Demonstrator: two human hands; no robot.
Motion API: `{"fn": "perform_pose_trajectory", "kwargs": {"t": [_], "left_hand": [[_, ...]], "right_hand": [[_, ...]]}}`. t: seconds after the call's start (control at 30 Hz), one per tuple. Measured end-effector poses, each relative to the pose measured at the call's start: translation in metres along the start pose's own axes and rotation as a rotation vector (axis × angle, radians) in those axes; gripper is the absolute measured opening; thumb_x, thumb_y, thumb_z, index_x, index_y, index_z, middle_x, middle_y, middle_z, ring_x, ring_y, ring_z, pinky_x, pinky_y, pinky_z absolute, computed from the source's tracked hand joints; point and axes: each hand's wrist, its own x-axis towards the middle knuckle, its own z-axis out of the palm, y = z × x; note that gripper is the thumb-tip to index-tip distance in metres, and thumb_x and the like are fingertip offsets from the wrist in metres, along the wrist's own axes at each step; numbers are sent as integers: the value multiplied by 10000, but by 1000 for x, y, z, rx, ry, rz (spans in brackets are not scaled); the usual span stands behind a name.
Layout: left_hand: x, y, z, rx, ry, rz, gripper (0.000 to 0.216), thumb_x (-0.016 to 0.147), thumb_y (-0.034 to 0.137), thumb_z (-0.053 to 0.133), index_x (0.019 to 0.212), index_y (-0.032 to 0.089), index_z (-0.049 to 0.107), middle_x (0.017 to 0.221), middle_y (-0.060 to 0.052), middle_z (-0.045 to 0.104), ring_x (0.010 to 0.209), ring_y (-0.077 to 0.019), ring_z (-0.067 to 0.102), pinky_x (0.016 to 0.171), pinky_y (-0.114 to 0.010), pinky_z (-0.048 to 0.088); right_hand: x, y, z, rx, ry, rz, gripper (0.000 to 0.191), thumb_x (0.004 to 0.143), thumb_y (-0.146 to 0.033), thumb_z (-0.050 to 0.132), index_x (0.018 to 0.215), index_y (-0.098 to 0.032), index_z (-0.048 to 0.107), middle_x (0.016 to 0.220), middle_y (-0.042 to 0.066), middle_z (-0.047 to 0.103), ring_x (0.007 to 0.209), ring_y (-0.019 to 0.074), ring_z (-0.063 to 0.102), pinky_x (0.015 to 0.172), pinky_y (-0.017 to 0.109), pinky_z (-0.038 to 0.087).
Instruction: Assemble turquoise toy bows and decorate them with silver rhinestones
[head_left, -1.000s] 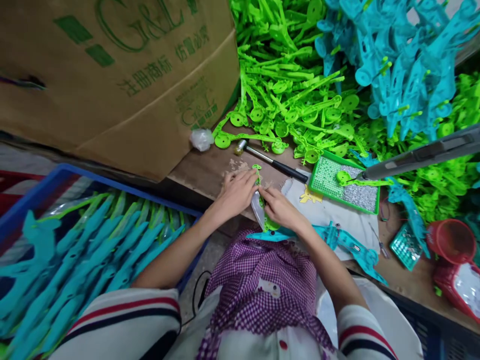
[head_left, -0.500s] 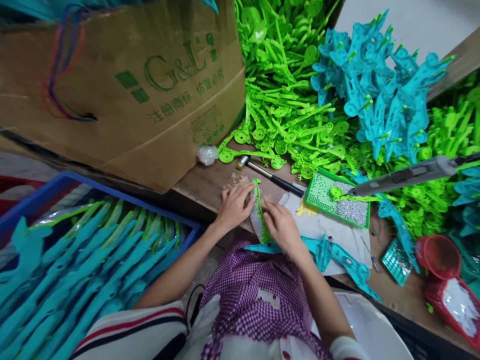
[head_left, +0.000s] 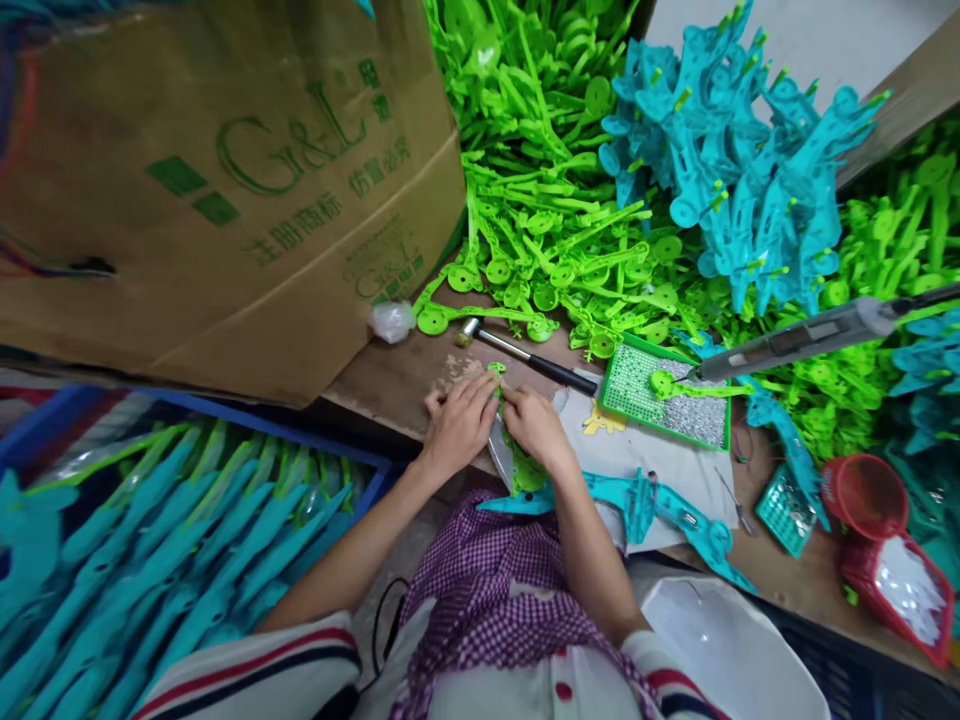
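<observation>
A long bright green plastic part (head_left: 527,474) lies at the table's front edge between my hands, with a clear, thin sheet-like piece beside it. My left hand (head_left: 459,425) rests over its left side, fingers together and pressed on it. From the right, my right hand (head_left: 538,428) grips the same part with bent fingers, its fingertips close to those of the left. Both hands hide the part's middle; its far tip shows beyond them. Just right of my right wrist lies a long teal plastic piece (head_left: 637,500).
Behind my hands lies a hammer (head_left: 540,362). A green tray (head_left: 609,393) of small metal parts stands right, under a hanging electric screwdriver (head_left: 795,340). Green parts (head_left: 540,200) pile up behind; a carton (head_left: 300,250) stands left, above a blue crate (head_left: 375,470) of teal pieces. Red baskets (head_left: 866,500) stand far right.
My right hand has moved up along the green part and its fingers have closed in near the left hand's. The view has shifted slightly to the right.
</observation>
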Motion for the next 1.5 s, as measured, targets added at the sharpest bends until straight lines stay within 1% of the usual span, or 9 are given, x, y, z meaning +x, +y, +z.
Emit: {"fn": "perform_pose_trajectory", "kwargs": {"t": [0.17,0.27,0.4,0.67,0.8,1.03,1.17,1.27,1.5], "left_hand": [[11,3,-13,-62,106,-16,414,1022,394,425,1394,277,564,1415,-78,609,1302,-265,534,1099,-466,329],[49,21,-13,-71,-27,129,390,1025,368,405,1349,290,608,1353,-56,651,1252,-249,571,1088,-443,357],[106,39,-4,44,-58,117,464,1004,337,419,1442,226,524,1555,-106,459,1320,-337,494,1045,-509,383],[162,7,3,146,111,138,279,980,371,504,1056,241,739,1401,-99,562,1284,-338,496,1046,-519,364],[159,15,2,131,179,89,267,970,365,526,1085,238,731,1456,-119,498,1312,-352,461,1054,-550,342],[140,46,11,209,19,222,175,934,299,602,1051,265,727,1572,-95,415,1443,-383,322,1082,-667,215],[135,47,13,173,50,248,171,952,289,578,1000,285,742,1485,-87,521,1421,-348,380,1102,-640,213],[135,46,16,157,6,248,184,955,275,570,899,262,744,1546,-61,466,1472,-352,303,1118,-674,152],[148,52,15,70,-48,228,222,938,243,564,811,215,744,1520,-64,486,1482,-375,258,1138,-700,69]], "right_hand": [[-40,-3,-21,236,78,-55,385,1006,-236,425,1362,-215,570,1128,86,642,1053,199,622,957,341,490],[-51,-17,-31,312,156,-81,384,1021,-290,422,1371,-233,571,1129,89,640,1022,198,627,931,349,511],[-56,-19,-32,301,208,-67,425,1016,-305,446,1429,-231,519,1118,96,636,999,206,627,903,358,525],[-86,15,-29,382,169,-25,348,1024,-294,445,1321,-255,621,1084,61,680,1005,184,647,925,330,517],[-101,15,-37,403,150,-38,361,1024,-294,447,1343,-264,614,1063,62,683,999,188,657,905,329,526],[-109,12,-39,465,155,-82,347,1023,-291,449,1314,-281,639,1061,54,695,987,177,666,893,312,526],[-110,21,-31,489,212,-18,318,1013,-284,469,1256,-272,675,1036,53,706,973,182,671,882,318,530],[-111,27,-25,529,245,42,299,1008,-271,480,1213,-268,698,1004,45,715,946,176,676,863,309,531],[-120,16,-33,466,143,-36,326,1011,-299,474,1265,-270,677,1017,60,698,956,190,670,872,331,528]]}}
